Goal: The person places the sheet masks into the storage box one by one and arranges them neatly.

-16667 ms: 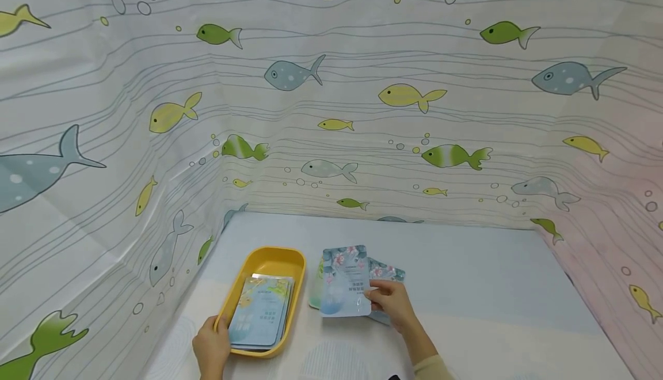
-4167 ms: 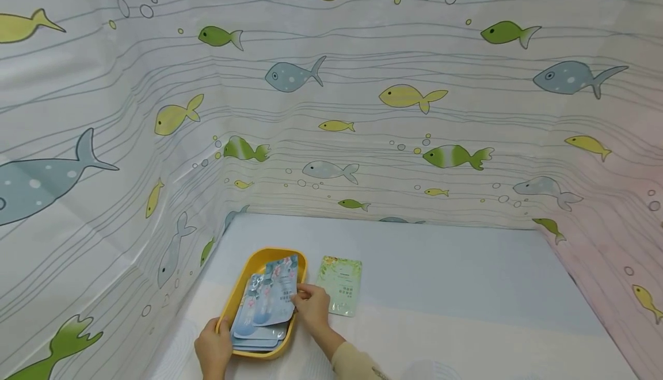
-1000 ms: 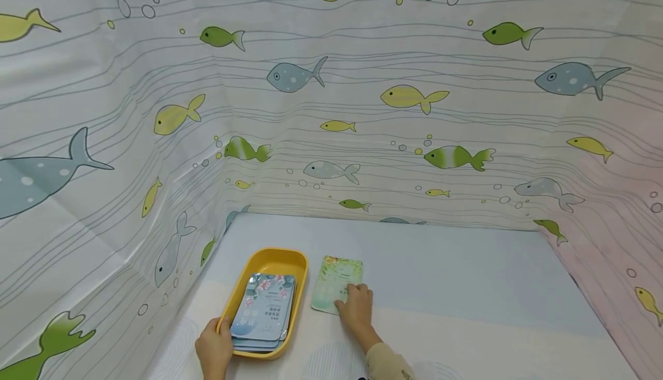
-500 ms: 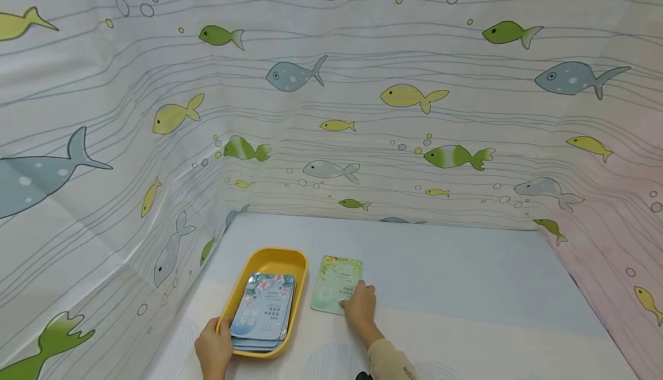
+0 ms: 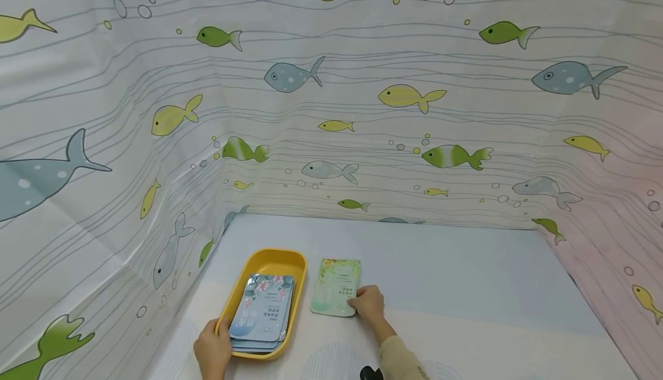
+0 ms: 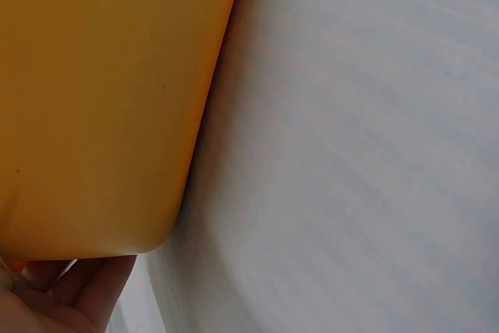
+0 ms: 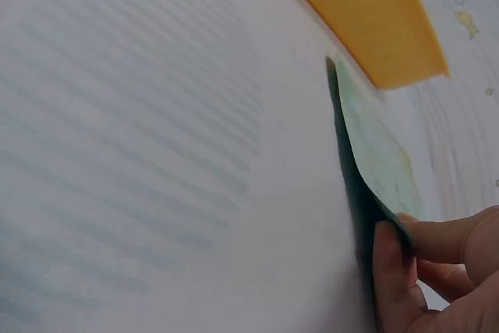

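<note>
A flat green packet [image 5: 334, 288] with leaf and flower print lies to the right of the yellow tray [image 5: 300, 265]. My right hand [image 5: 370, 305] pinches its right edge between thumb and fingers; in the right wrist view that edge of the green packet [image 7: 374, 146] is lifted off the table. Several blue floral packets [image 5: 262, 308] are stacked inside the tray, the top one with pink flowers. At the tray's near left side, my left hand [image 5: 212, 348] grips the rim. From the left wrist view, fingers [image 6: 93, 290] show behind the tray's wall, partly hidden.
The table [image 5: 456, 288] has a pale blue and cream surface with striped circle prints. A fish-print cloth [image 5: 362, 149] forms walls at the back, left and right. A small black object [image 5: 370, 373] sits at the bottom edge by the right sleeve.
A second ago my right hand lay over the green packet; it has slid right to its edge and now pinches it. Earlier, the pink-flowered blue packets went from the table into the tray.
</note>
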Demonstrator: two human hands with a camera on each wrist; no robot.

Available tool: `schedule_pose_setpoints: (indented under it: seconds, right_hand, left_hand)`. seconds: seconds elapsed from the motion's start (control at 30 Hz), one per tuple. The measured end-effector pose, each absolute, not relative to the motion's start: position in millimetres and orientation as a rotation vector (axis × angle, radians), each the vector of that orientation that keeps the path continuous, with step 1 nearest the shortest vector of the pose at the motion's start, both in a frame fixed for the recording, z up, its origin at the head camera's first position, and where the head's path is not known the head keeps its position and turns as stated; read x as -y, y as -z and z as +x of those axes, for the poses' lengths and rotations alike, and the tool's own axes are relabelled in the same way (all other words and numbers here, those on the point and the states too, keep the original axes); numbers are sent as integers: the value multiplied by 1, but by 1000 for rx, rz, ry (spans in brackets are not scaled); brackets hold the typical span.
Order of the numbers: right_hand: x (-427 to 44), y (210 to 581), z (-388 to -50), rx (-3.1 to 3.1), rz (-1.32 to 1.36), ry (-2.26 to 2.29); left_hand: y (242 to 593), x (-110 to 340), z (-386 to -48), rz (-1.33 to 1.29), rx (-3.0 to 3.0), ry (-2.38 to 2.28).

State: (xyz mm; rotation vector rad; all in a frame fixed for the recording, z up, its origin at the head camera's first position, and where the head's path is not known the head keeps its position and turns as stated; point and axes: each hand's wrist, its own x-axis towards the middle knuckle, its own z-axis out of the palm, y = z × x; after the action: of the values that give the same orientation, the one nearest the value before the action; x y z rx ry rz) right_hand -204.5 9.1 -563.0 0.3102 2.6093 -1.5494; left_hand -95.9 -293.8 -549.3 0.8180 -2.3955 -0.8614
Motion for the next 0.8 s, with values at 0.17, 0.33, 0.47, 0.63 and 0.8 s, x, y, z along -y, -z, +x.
schedule_pose_setpoints:
  seconds: [0.17,0.33,0.47,0.63,0.8]
  right_hand:
    - [-17,562,-202,-2463,285,1688]
    - [-22,563,-203,-2373,268,1749]
    - [-25,565,-204,-2302,254,1798]
    - [-30,567,-202,-2217,191,1878]
    - [-34,564,-199,-2155,125,1957]
  left_hand:
    - [549,294,-96,822,2382,865]
    - [549,294,-95,817,2379,875]
    - [550,294,-95,799,2362,864]
    - [551,294,-96,814,2369,869]
    - [551,295,-97,833,2381,875]
